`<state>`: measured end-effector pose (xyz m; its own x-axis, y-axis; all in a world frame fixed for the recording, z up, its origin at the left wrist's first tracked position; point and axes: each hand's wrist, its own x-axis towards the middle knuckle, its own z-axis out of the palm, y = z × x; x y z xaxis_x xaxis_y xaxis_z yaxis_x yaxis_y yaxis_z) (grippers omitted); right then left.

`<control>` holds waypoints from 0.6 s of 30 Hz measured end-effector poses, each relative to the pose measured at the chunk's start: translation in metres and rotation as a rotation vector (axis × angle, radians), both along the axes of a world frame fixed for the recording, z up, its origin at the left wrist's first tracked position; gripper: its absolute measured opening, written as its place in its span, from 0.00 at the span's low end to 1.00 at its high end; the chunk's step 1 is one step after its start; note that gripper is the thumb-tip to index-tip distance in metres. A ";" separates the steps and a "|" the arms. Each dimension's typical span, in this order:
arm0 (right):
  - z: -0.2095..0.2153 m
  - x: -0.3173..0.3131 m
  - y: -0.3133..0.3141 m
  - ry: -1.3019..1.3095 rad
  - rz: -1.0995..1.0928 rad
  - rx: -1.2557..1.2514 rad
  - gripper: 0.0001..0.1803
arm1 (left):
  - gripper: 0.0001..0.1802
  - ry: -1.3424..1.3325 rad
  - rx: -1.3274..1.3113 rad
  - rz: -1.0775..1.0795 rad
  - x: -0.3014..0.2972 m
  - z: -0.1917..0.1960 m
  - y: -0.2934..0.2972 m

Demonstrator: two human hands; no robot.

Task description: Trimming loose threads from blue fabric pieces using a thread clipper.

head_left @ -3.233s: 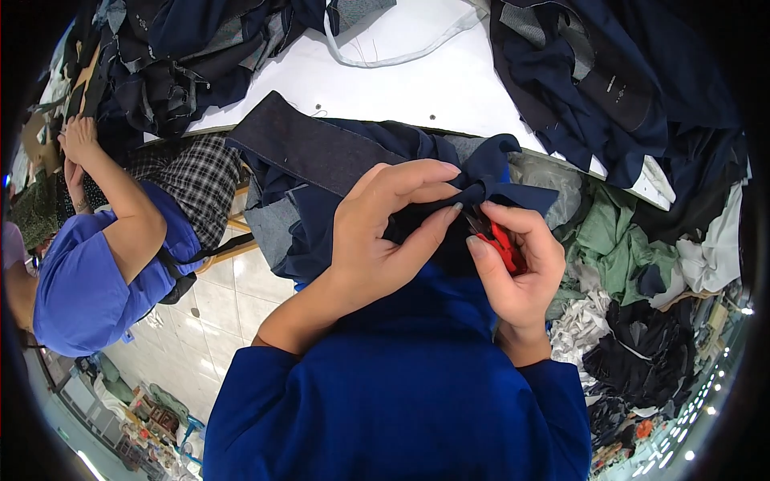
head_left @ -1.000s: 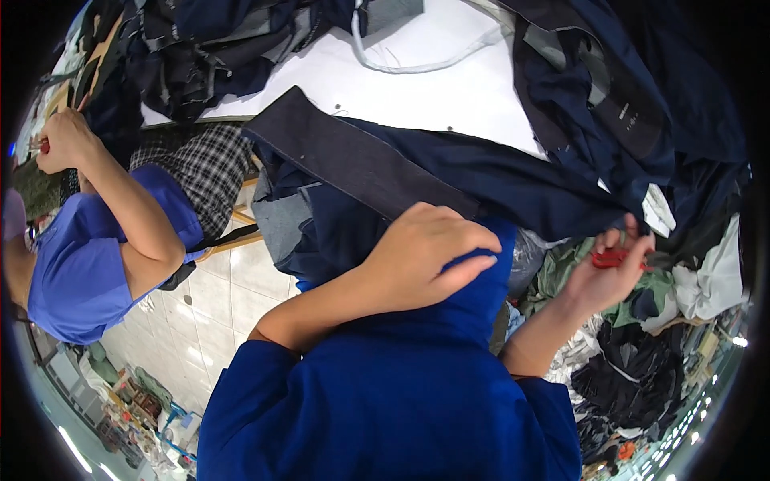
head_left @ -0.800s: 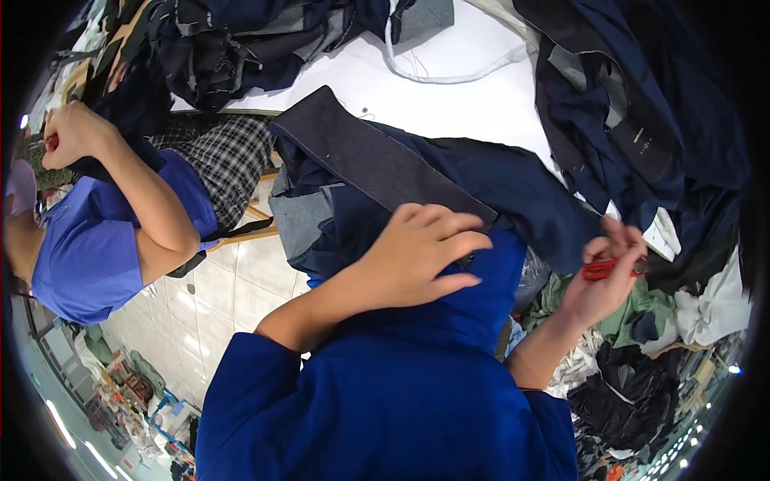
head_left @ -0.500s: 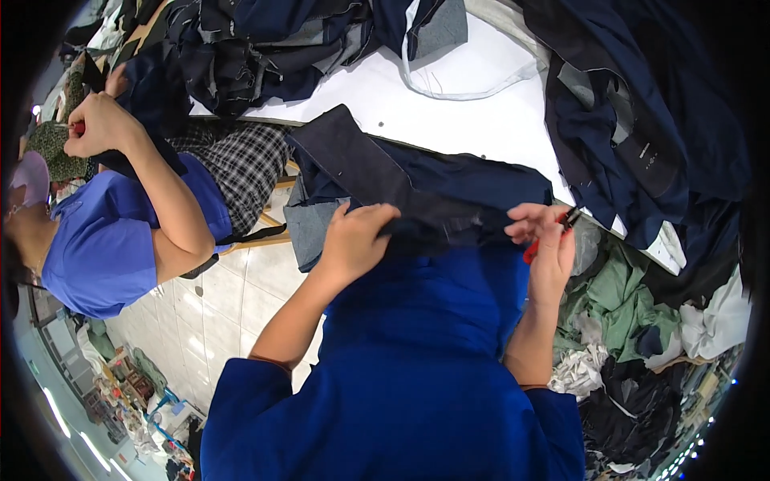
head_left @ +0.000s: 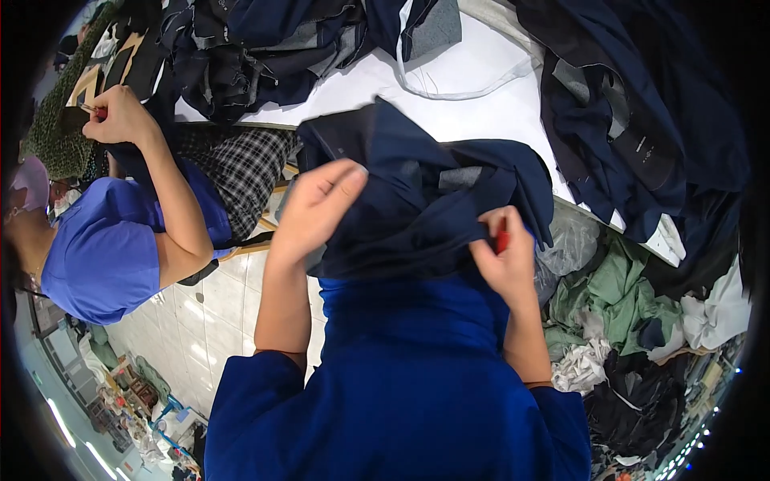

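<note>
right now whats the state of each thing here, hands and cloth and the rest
left hand: fingers curled, gripping the navy garment
right hand: closed on the garment and a small red tool
navy garment: bunched, lifted off the table edge
small red tool: mostly hidden in the fist
white table: strewn with dark garments
co-worker's hand: raised, pinching a small item
green cloth heap: crumpled

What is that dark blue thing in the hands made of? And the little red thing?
The navy garment looks like matte woven cloth: it folds and drapes softly. The small red tool in the right hand looks like smooth plastic, though mostly hidden, so that is uncertain.
</note>
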<state>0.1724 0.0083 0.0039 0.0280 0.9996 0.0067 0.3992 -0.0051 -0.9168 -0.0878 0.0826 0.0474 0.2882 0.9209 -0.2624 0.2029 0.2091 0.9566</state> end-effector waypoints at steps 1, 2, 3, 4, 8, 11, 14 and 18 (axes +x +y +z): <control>0.001 0.005 0.001 0.032 -0.053 0.089 0.13 | 0.12 0.092 0.111 0.102 -0.006 0.000 0.004; -0.006 0.013 0.001 0.156 -0.148 0.146 0.13 | 0.12 0.115 0.125 0.203 -0.013 0.007 0.008; 0.002 0.017 0.001 0.336 -0.257 0.121 0.15 | 0.12 0.049 0.121 0.303 -0.019 0.010 0.012; 0.014 0.023 0.003 0.387 -0.267 0.167 0.16 | 0.12 -0.049 0.117 0.347 -0.024 0.017 0.012; 0.033 0.045 0.002 0.414 -0.368 0.334 0.16 | 0.10 -0.132 0.213 0.368 -0.015 0.007 0.012; 0.031 0.062 0.003 0.474 -0.533 0.338 0.13 | 0.12 -0.365 0.181 0.264 0.004 0.006 0.011; 0.027 0.070 0.006 0.495 -0.757 0.379 0.11 | 0.23 -0.594 0.190 0.037 0.013 0.001 0.010; 0.029 0.053 0.006 0.351 -0.774 0.504 0.10 | 0.17 -0.681 -0.083 -0.302 0.019 -0.002 -0.004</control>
<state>0.2257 0.0140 0.0333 0.7546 0.5872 0.2929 0.1556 0.2734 -0.9492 -0.0693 0.0785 0.0457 0.6486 0.7611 -0.0010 -0.3683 0.3150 0.8747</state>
